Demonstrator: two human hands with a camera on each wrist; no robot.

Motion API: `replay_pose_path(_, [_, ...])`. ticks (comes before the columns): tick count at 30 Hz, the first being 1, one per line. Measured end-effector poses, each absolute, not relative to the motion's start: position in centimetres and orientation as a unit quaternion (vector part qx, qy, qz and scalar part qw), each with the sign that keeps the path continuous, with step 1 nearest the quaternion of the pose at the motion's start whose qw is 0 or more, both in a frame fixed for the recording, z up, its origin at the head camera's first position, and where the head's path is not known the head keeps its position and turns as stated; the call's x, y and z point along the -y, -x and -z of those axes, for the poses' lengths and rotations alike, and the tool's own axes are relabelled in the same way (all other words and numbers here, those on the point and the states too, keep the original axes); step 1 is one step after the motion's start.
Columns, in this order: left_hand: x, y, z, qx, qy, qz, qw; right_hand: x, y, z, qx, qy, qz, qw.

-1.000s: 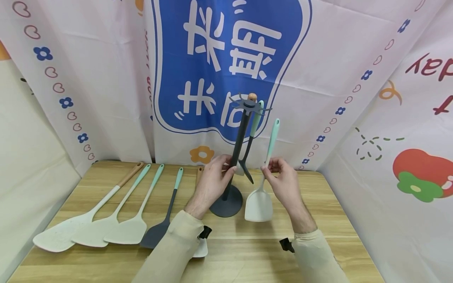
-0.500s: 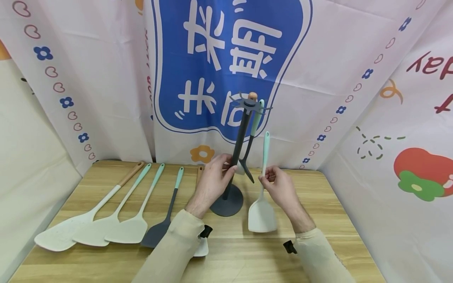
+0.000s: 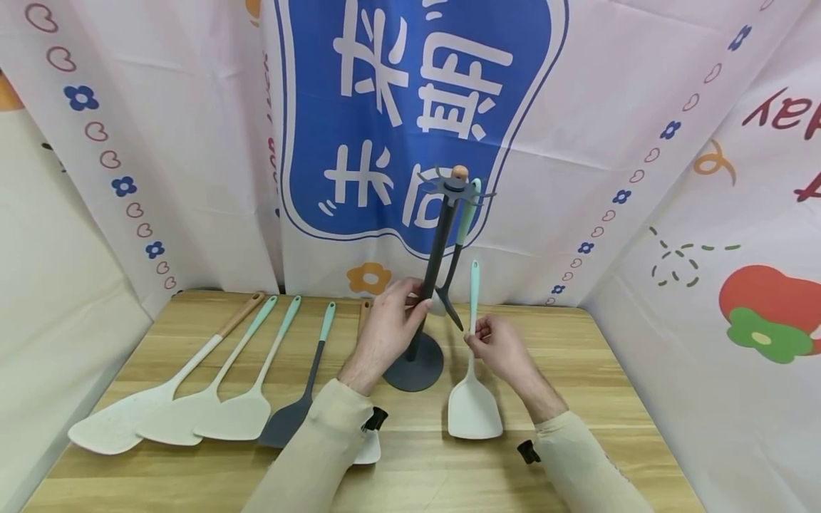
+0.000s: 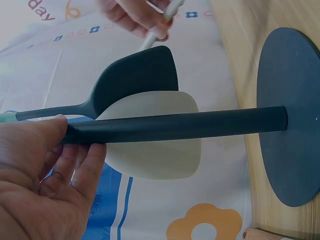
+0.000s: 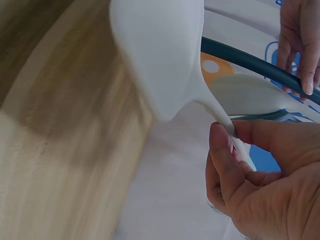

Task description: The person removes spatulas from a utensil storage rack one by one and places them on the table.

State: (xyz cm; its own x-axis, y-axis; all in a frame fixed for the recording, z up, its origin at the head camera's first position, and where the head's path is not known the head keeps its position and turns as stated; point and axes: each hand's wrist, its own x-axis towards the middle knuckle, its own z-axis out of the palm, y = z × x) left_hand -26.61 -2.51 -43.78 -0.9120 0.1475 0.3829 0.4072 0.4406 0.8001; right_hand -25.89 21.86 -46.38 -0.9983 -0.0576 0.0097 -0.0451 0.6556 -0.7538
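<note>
A dark utensil stand (image 3: 438,253) with a round base and a ring of hooks stands upright; my left hand (image 3: 387,324) grips its pole, thumb and fingers around it. My right hand (image 3: 503,349) pinches the pale shaft of a white spatula (image 3: 473,412) with a mint handle. Its blade points down, right of the stand and above the table in the right wrist view. On the stand's far right side hang a dark spatula (image 4: 137,75) with a mint handle and a white-bladed utensil (image 4: 155,165); the latter's handle is mostly hidden in the head view.
To the left on the wooden table (image 3: 545,456) lie several utensils: a wood-handled white spatula (image 3: 109,427), mint-handled white ones (image 3: 234,419) and a dark spatula (image 3: 285,424). Another, with a white blade (image 3: 368,452), is partly under my left arm. Printed curtain (image 3: 577,85) encloses the table.
My right hand has lowered the white spatula toward me and slightly left, and its handle has swung from a rightward lean to nearly upright. My left hand stays on the pole.
</note>
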Motion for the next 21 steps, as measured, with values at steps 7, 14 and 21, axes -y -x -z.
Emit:
replay_pose_path(7, [2.5, 26.6, 43.7, 0.838, 0.165, 0.504, 0.127, -21.5, 26.0, 47.1, -0.929, 0.039, 0.367, 0.021])
replay_pose_path(14, [2.5, 26.7, 43.8, 0.837, 0.165, 0.506, 0.125, -22.6, 27.7, 50.4, -0.933, 0.075, 0.347, 0.059])
replay_pose_path(21, [2.5, 26.7, 43.8, 0.837, 0.166, 0.506, 0.124, -23.8, 30.1, 54.9, -0.925, 0.088, 0.356, 0.102])
